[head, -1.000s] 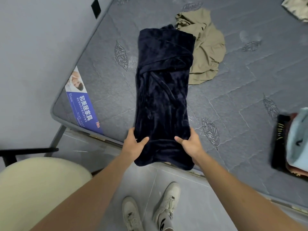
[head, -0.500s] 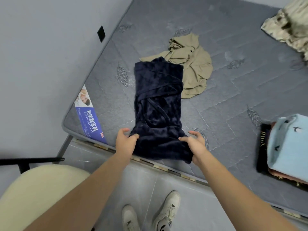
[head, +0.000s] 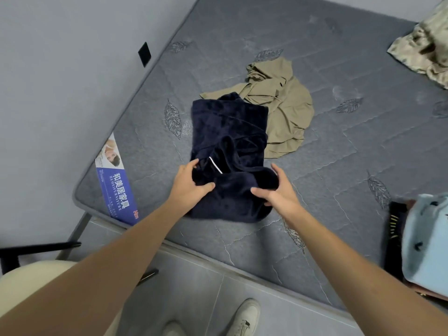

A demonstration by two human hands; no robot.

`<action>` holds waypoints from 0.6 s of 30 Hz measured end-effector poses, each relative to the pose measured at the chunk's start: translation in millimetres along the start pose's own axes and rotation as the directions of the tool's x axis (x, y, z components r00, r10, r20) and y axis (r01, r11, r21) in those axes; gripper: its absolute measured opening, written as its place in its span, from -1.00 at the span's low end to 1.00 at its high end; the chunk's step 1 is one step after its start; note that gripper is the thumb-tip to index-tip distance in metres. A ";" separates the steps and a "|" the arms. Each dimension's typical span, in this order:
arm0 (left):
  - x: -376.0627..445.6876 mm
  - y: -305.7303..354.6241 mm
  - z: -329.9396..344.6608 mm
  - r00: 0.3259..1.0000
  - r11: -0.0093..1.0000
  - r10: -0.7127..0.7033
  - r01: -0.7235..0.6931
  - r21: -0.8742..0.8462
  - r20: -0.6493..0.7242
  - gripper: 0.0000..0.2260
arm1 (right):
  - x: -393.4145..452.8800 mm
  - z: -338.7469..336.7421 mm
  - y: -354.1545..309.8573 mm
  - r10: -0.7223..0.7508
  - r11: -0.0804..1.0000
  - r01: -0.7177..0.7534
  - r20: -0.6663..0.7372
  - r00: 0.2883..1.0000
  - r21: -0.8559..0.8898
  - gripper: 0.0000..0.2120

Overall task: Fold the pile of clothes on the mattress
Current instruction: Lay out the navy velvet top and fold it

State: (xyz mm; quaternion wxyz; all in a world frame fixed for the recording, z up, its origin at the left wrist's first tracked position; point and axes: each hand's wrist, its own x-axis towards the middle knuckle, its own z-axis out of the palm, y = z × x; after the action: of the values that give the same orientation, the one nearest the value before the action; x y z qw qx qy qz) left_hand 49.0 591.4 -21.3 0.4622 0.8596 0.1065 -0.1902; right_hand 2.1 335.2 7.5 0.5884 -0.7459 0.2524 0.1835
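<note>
Fingers and thumbs of the left hand [head: 188, 181] and right hand [head: 281, 190] are clamped on the near fold of the navy garment [head: 229, 151], which is laid on the grey mattress [head: 339, 146] beside a khaki garment [head: 286, 105]. Both forearms are extended forward.

A: What does the room look like?
B: A plain pale grey wall [head: 60, 81] runs along the left, with a small black square plate [head: 144, 54] fixed on it.
A: And the floor?
B: Large grey floor tiles [head: 194, 294] with thin pale joints, evenly lit, no hard shadows.
A: Any furniture?
B: A cream cushioned chair seat [head: 31, 275] sits at the lower left, with a black chair arm [head: 41, 247] above it. A grey metal bed-frame leg [head: 75, 235] slants down to the tiles just beside it.
A: Windows?
B: I cannot tell; only soft, even light shows.
</note>
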 end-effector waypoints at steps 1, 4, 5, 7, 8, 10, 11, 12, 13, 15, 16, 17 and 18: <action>6.9 -1.0 1.2 1.000 0.999 -0.009 0.010 0.049 -0.019 -0.20 | 10.6 -1.5 6.7 -0.048 0.987 0.035 -0.080 0.996 -0.159 -0.01; 26.5 -1.8 6.5 0.994 0.997 -0.081 0.081 0.012 0.071 -0.15 | 42.4 -6.3 24.3 -0.105 0.905 -0.045 -0.323 0.940 -0.424 -0.06; 33.6 -2.7 8.3 0.990 0.996 -0.070 0.076 -0.038 0.122 -0.14 | 53.3 -7.7 29.9 -0.041 0.928 -0.093 -0.349 0.936 -0.361 -0.11; 45.2 -5.7 11.7 0.974 0.991 -0.031 0.059 -0.117 0.226 -0.22 | 68.5 -9.2 41.1 0.125 0.989 -0.140 -0.247 0.961 -0.042 -0.27; 50.8 -7.3 12.9 0.967 0.991 -0.014 0.047 -0.125 0.256 -0.30 | 70.6 -7.8 42.9 0.171 0.982 -0.158 -0.141 0.975 0.101 -0.36; 61.2 -9.0 16.8 0.967 0.994 0.007 0.022 -0.110 0.253 -0.43 | 72.6 -5.7 46.1 0.143 0.963 -0.141 0.009 0.990 0.230 -0.41; 64.8 -8.2 17.8 0.970 0.993 0.024 0.005 -0.117 0.243 -0.48 | 72.4 -3.4 47.3 0.117 0.961 -0.127 0.053 0.992 0.247 -0.37; 69.4 -9.0 18.9 0.970 0.992 0.044 -0.013 -0.127 0.240 -0.52 | 70.5 -0.5 46.4 0.094 0.958 -0.116 0.094 0.991 0.263 -0.29; 71.4 -7.2 20.0 0.966 0.991 0.065 -0.033 -0.129 0.251 -0.58 | 70.5 1.7 47.5 0.074 0.962 -0.105 0.131 0.989 0.252 -0.23; 74.9 -7.2 23.2 0.959 0.992 0.098 -0.071 -0.107 0.266 -0.68 | 68.6 6.0 49.3 0.050 0.977 -0.087 0.188 0.981 0.196 -0.24; 74.6 -6.7 24.6 0.958 0.991 0.123 -0.104 -0.089 0.259 -0.70 | 66.7 7.7 50.0 0.036 0.983 -0.070 0.196 0.980 0.168 -0.27; 71.4 -6.2 25.3 0.959 0.987 0.156 -0.144 -0.068 0.236 -0.69 | 65.7 8.3 50.0 0.023 0.988 -0.050 0.182 0.983 0.145 -0.28; 66.9 -6.8 25.0 0.960 0.981 0.195 -0.186 -0.060 0.201 -0.67 | 63.1 9.7 47.0 0.020 0.987 -0.042 0.148 0.989 0.153 -0.28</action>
State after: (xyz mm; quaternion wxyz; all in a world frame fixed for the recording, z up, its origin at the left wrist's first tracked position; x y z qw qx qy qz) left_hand 101.5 574.7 -67.4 0.5042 0.8320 -0.0212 -0.2304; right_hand 25.2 326.1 -67.7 0.6587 -0.6783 0.2337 0.2267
